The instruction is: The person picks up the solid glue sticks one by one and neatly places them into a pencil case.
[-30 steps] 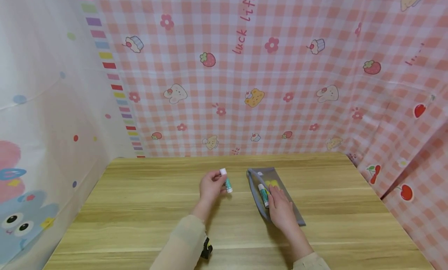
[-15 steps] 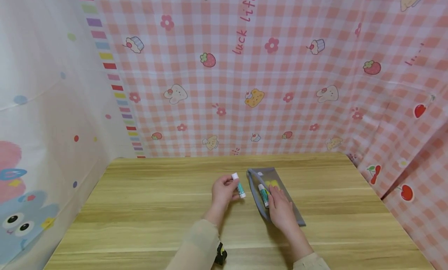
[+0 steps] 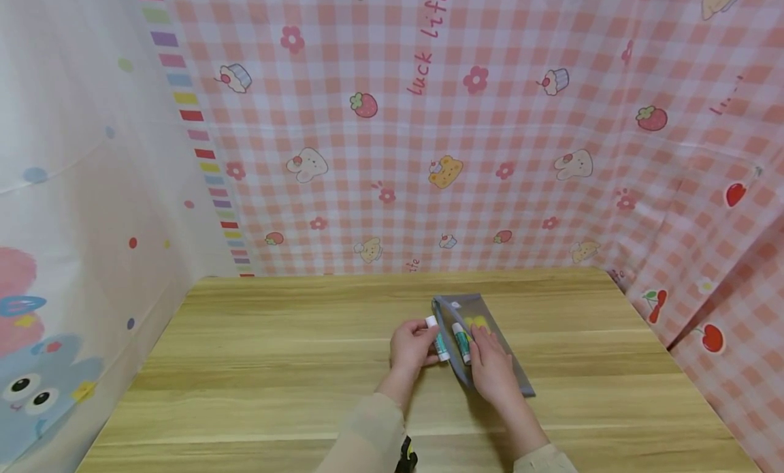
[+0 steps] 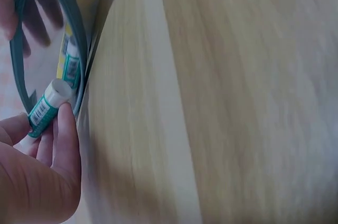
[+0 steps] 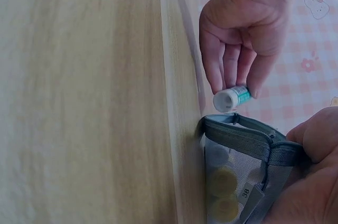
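My left hand (image 3: pixel 412 348) pinches a white and green glue stick (image 3: pixel 439 342) between thumb and fingers, right at the mouth of a grey zippered mesh pouch (image 3: pixel 495 321). The pouch lies on the table, its mouth spread toward the left hand. My right hand (image 3: pixel 492 369) grips the pouch by its upper edge, thumb at the zipper band. Inside sits a second glue stick (image 4: pixel 71 68), beside something yellow. Through the mesh in the right wrist view, round yellow ends (image 5: pixel 223 182) show. The held stick's white end (image 5: pixel 226 100) hangs over the opening in that view.
The wooden table (image 3: pixel 275 364) spreads out under both hands. A pink checked cloth (image 3: pixel 392 153) hangs behind it, and a white printed curtain (image 3: pixel 79 207) at the left. A black piece (image 3: pixel 405 456) shows beside the left sleeve.
My left hand has carried the glue stick rightward and a little nearer, from apart from the pouch to its mouth. The right hand and the pouch have kept their place.
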Demonstrator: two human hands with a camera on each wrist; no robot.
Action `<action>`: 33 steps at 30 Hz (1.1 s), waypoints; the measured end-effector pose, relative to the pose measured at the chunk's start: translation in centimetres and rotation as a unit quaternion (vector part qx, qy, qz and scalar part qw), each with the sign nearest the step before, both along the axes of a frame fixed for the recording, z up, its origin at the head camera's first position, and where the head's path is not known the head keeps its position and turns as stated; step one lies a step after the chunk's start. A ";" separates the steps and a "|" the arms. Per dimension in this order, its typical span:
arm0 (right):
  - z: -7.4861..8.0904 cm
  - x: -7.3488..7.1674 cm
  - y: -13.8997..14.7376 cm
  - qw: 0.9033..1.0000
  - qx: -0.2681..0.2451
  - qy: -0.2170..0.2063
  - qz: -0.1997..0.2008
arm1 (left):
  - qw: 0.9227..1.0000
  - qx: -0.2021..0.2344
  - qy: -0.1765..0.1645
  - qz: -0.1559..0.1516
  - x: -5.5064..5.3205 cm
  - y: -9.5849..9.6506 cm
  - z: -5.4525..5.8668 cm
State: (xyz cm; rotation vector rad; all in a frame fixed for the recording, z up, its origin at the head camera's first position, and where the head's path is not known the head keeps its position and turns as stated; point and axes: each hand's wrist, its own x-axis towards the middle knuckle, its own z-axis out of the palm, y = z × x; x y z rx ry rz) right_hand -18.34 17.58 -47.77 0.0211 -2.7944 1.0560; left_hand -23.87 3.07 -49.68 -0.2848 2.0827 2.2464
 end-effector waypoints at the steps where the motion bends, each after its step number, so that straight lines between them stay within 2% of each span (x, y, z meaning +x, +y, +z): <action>1: 0.0 0.0 0.0 1.000 0.001 0.000 0.000 | 1.000 -0.001 0.000 -0.001 0.0 0.2 0.0; 9: 0.0 -0.1 0.0 1.000 0.003 -0.003 -0.002 | 1.000 -0.023 -0.005 -0.006 0.3 1.1 -0.1; 18: 0.1 0.0 -0.2 1.000 0.011 0.016 0.001 | 0.997 -0.074 -0.008 0.000 0.2 1.7 -0.3; 33: -0.1 0.1 0.0 1.000 -0.002 0.015 0.004 | 0.999 -0.043 -0.004 -0.028 0.7 2.2 -0.4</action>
